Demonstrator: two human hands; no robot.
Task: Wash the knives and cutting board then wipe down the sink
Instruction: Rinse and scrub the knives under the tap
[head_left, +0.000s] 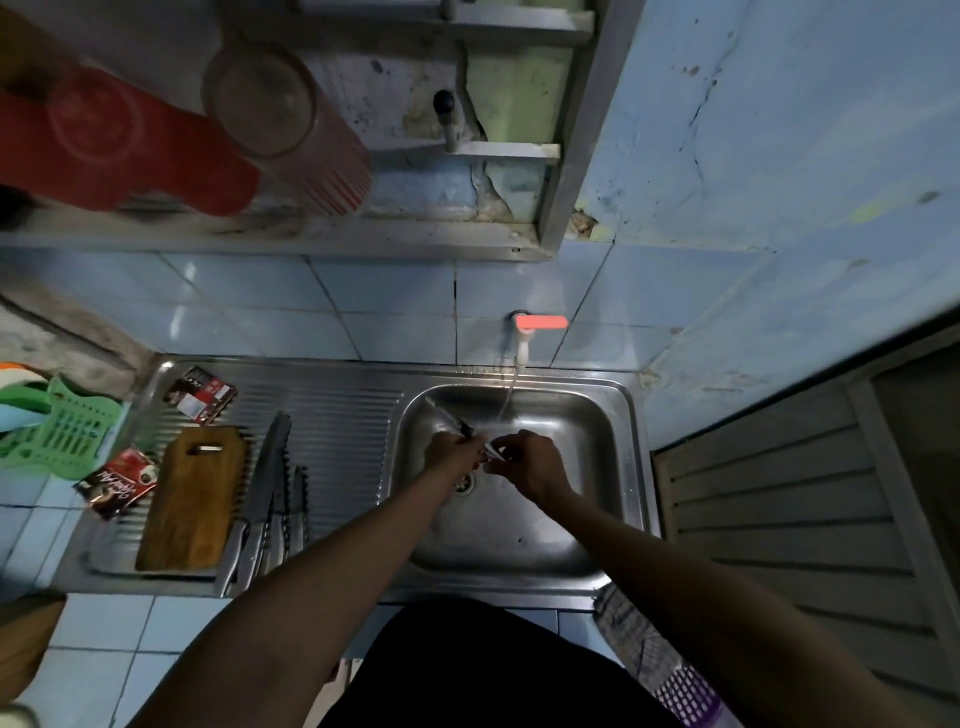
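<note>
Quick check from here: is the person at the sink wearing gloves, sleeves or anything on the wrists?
No gloves: the left hand and right hand are bare. Both forearms are bare up to the frame's lower edge, with no sleeves or cuffs in view. No watch, bracelet or ring is visible, though the picture is dim. A dark garment covers the torso below.

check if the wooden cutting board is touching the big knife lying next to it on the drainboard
Cannot tell. In the head view the cutting board and the big knife lie side by side, but the dim strip between them hides any contact or gap.
</note>
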